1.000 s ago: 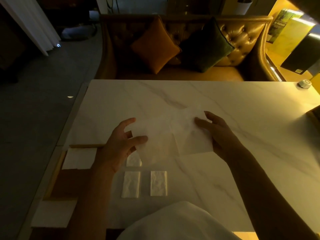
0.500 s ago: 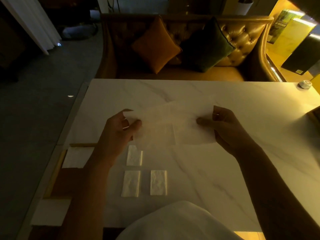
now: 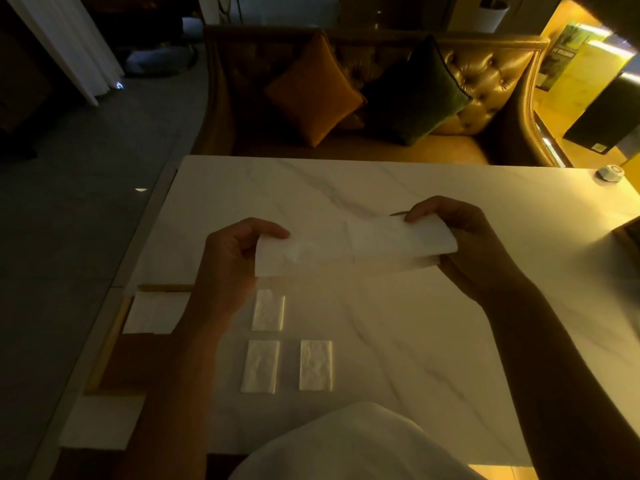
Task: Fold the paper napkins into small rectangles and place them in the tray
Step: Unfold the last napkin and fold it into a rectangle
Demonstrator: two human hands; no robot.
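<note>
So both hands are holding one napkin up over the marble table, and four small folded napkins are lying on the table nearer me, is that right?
Not quite. The head view shows three folded napkins, not four, lying on the table. The left hand and right hand do hold one napkin up over it.

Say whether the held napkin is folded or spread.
Folded over once, loosely: the napkin is a doubled strip, two layers showing at its right end, pinched between left hand and right hand.

The person wears a white garment (image 3: 346, 445), leaving 2 forearms (image 3: 194, 368) bare.
</note>
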